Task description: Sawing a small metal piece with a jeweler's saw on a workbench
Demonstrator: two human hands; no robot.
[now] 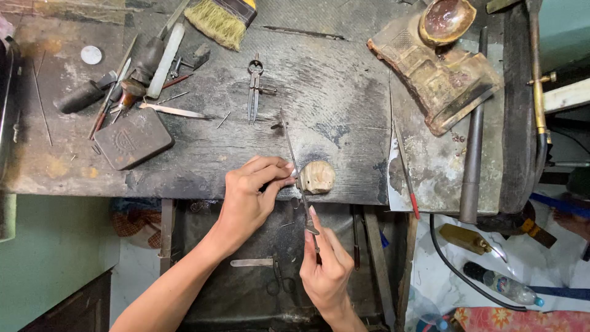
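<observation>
Low in the centre of the frame, the right hand [326, 264] pinches the lower end of a long thin file [299, 175] between thumb and fingertips, the fingers closed on its handle. The file runs up and slightly left across the front edge of the workbench [344, 110]. Just above and to the left, the left hand [249, 197] has its fingers curled, thumb and forefinger pressed together on something too small to make out, held against the file beside a rounded wooden bench peg [316, 177] at the bench edge.

Farther up the worn bench lies a pair of dividers [254, 86] near the centre. At upper left sit a flat dark tin [133, 138], a scatter of hand tools [132, 77] and a brush [222, 18] with pale bristles. At upper right rests a grimy block with a ladle-like bowl [444, 21] on it, and a long metal rod [473, 160] lies down the right side.
</observation>
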